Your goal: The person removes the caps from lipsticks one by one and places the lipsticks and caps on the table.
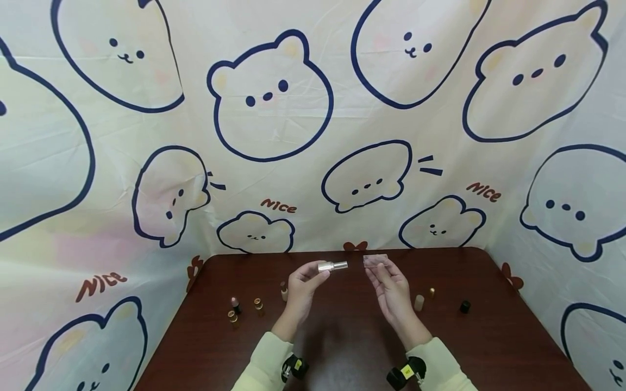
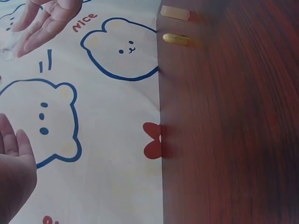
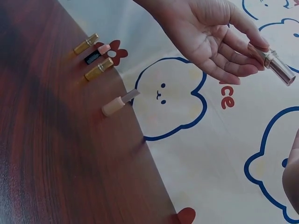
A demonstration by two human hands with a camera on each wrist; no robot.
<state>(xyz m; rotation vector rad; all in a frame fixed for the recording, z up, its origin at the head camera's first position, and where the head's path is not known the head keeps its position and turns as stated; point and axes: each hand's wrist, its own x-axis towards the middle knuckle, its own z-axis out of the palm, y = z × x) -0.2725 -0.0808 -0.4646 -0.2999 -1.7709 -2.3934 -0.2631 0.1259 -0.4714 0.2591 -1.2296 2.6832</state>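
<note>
Holding both hands up above the far middle of the worktop [image 1: 342,336], the person keeps two parts apart in the air; left hand [image 1: 300,288] pinches a silvery lipstick tube [image 1: 332,266] between thumb and fingertips, tube lying level and pointing right toward the other hand, its narrower end out, so that end is free of the fingers; right wrist view shows the same tube [image 3: 273,63] caught near the fingertips, palm up, grip closed on it lightly rather than fisted; right hand [image 1: 388,288] has a clear cap [image 1: 375,260] at its fingertips, fingers nearly straight, palm turned to the person, so the cap sits on the tips where it can be seen; whether it is pinched or just resting there, cannot tell, too small; cap and tube are near each other with a gap between, not touching; on the worktop left of the left hand stand small lipsticks, a pink-tipped one [image 1: 235,304], two gold ones [image 1: 258,305], a beige one [image 1: 284,292], upright and spaced so each can be picked singly; right of the right hand a beige cap [image 1: 418,302], a gold cap [image 1: 432,293] and a black cap [image 1: 465,307], well apart; bear-print cloth [image 1: 269,108] hangs behind and at the sides.
</note>
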